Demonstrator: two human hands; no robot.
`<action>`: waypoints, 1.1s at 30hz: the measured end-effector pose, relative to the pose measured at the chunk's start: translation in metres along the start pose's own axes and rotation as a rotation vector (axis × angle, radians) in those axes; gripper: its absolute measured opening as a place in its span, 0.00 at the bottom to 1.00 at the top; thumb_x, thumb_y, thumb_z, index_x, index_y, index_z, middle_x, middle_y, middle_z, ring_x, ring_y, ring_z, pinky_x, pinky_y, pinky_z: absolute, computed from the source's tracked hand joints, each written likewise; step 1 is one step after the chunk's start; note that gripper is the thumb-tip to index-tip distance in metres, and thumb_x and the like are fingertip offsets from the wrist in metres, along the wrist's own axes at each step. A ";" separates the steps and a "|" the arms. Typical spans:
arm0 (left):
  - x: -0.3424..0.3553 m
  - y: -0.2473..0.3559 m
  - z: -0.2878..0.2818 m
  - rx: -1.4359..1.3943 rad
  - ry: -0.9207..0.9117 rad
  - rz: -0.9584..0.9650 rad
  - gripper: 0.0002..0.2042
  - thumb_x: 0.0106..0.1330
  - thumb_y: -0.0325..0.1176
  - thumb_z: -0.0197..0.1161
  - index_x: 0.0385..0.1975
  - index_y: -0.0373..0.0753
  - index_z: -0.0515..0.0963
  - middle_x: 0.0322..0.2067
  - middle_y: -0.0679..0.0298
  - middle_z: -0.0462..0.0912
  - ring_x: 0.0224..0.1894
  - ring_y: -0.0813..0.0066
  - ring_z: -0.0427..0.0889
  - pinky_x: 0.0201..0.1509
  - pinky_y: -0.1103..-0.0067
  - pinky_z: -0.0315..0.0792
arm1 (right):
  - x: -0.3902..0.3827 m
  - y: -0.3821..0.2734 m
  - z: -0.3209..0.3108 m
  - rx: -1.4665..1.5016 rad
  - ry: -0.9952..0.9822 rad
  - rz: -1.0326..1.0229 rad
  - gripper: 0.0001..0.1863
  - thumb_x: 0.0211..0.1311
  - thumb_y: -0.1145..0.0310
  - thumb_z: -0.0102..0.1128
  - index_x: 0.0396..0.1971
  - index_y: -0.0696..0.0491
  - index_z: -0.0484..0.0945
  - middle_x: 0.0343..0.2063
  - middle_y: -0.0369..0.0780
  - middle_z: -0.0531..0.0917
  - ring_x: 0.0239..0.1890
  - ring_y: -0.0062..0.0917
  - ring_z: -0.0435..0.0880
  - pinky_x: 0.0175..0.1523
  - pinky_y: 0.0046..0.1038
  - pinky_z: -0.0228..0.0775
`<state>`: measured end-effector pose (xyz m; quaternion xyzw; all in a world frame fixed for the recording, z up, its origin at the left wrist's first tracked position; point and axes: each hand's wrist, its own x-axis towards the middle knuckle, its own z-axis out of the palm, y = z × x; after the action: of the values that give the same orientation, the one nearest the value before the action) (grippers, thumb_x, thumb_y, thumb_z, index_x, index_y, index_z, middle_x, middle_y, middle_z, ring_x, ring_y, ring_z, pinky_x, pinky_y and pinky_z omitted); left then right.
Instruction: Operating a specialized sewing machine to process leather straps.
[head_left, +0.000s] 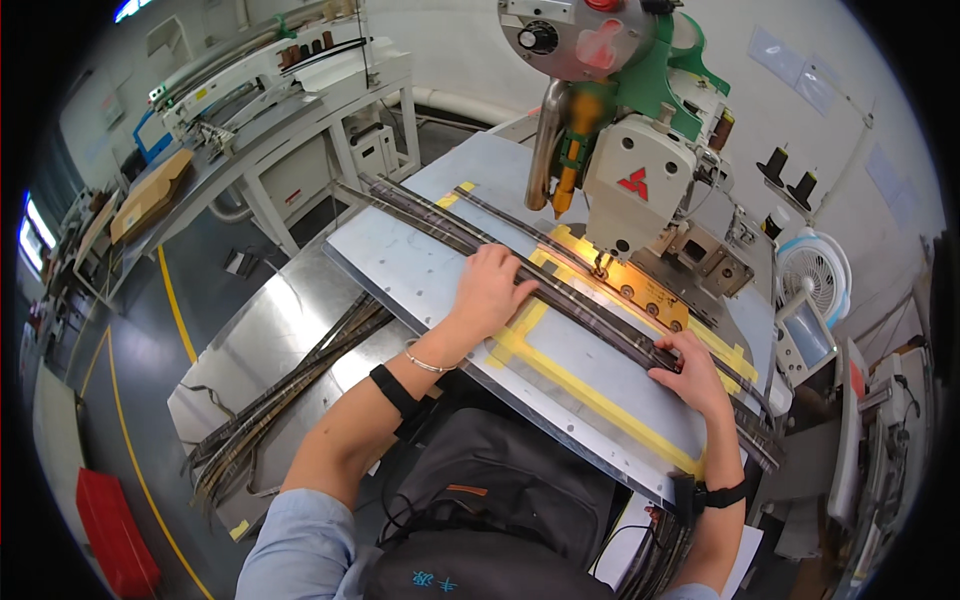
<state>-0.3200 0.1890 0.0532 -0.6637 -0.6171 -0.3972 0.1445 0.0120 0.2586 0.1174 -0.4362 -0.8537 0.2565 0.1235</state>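
Observation:
Several long dark straps (590,318), flat with pale edges, lie side by side across the light work plate of a sewing machine (640,185). My left hand (490,287) rests over them left of the sewing head, its fingers bent across the straps and its thumb along their near edge. Farther right, my right hand (692,372) grips the same straps between thumb and curled fingers. A yellow metal clamp (640,292) sits under the lit sewing head, just beyond the straps. Yellow tape (600,385) outlines an area of the plate in front of them.
More straps (300,385) lie heaped on a metal side table (225,375) at left. Another bundle (660,555) is near my right forearm. A white fan (815,275) and a control screen (806,338) stand at right. Another machine bench (290,120) is behind at left.

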 end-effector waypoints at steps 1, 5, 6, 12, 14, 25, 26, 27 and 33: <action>-0.002 0.000 -0.001 0.070 0.069 -0.053 0.13 0.54 0.35 0.68 0.34 0.34 0.76 0.39 0.56 0.74 0.46 0.57 0.72 0.47 0.68 0.67 | -0.001 0.002 0.000 0.009 0.006 -0.022 0.22 0.44 0.70 0.72 0.42 0.56 0.75 0.38 0.39 0.74 0.40 0.30 0.76 0.43 0.27 0.71; -0.006 -0.003 0.000 0.162 -0.002 -0.163 0.12 0.53 0.31 0.66 0.34 0.33 0.75 0.38 0.55 0.74 0.44 0.56 0.73 0.45 0.69 0.70 | 0.001 0.009 0.000 0.034 0.008 -0.076 0.20 0.45 0.72 0.70 0.41 0.56 0.76 0.38 0.39 0.74 0.39 0.29 0.76 0.42 0.26 0.71; -0.007 -0.003 0.001 0.158 0.001 -0.150 0.12 0.53 0.31 0.66 0.34 0.33 0.75 0.38 0.55 0.74 0.44 0.56 0.73 0.45 0.69 0.70 | 0.001 0.010 0.000 0.031 0.010 -0.073 0.20 0.45 0.72 0.70 0.41 0.56 0.77 0.38 0.39 0.75 0.39 0.29 0.76 0.42 0.26 0.71; -0.008 0.001 0.001 0.094 0.021 -0.200 0.11 0.53 0.30 0.65 0.34 0.33 0.76 0.38 0.56 0.75 0.43 0.57 0.75 0.44 0.69 0.73 | -0.001 0.012 0.001 0.025 0.030 -0.044 0.17 0.48 0.71 0.69 0.40 0.56 0.78 0.38 0.39 0.76 0.41 0.29 0.77 0.42 0.26 0.73; -0.008 0.001 0.000 0.152 0.016 -0.174 0.10 0.53 0.30 0.65 0.33 0.33 0.77 0.38 0.57 0.76 0.44 0.58 0.75 0.44 0.70 0.74 | -0.001 0.012 0.001 0.015 0.037 -0.046 0.17 0.48 0.71 0.69 0.39 0.56 0.78 0.38 0.39 0.76 0.42 0.30 0.77 0.42 0.26 0.73; -0.003 -0.001 -0.002 -0.082 -0.078 -0.002 0.11 0.51 0.26 0.66 0.33 0.32 0.76 0.36 0.56 0.75 0.43 0.56 0.74 0.46 0.70 0.72 | -0.002 0.013 0.002 -0.021 0.085 -0.064 0.16 0.49 0.71 0.67 0.39 0.56 0.79 0.36 0.41 0.78 0.40 0.33 0.78 0.44 0.29 0.72; -0.002 -0.001 -0.002 -0.103 -0.078 0.037 0.10 0.51 0.26 0.66 0.33 0.32 0.76 0.35 0.56 0.75 0.43 0.56 0.73 0.47 0.69 0.71 | -0.001 0.013 0.002 -0.020 0.084 -0.063 0.16 0.49 0.71 0.67 0.39 0.56 0.79 0.36 0.41 0.78 0.40 0.33 0.78 0.44 0.29 0.72; -0.002 -0.001 -0.003 -0.100 -0.083 0.031 0.10 0.51 0.26 0.66 0.33 0.32 0.76 0.35 0.56 0.75 0.43 0.56 0.73 0.47 0.69 0.71 | -0.002 0.014 0.002 -0.025 0.081 -0.059 0.16 0.49 0.71 0.67 0.39 0.56 0.78 0.36 0.41 0.78 0.40 0.33 0.78 0.44 0.29 0.72; 0.001 0.000 -0.006 -0.153 -0.155 0.087 0.11 0.50 0.26 0.66 0.33 0.33 0.76 0.35 0.56 0.75 0.42 0.56 0.72 0.49 0.68 0.68 | -0.001 0.014 0.004 -0.052 0.111 -0.097 0.16 0.48 0.72 0.67 0.39 0.56 0.78 0.36 0.41 0.78 0.40 0.34 0.79 0.44 0.30 0.71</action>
<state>-0.3223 0.1857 0.0580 -0.7278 -0.5647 -0.3842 0.0623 0.0206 0.2630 0.1063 -0.4109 -0.8720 0.2033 0.1716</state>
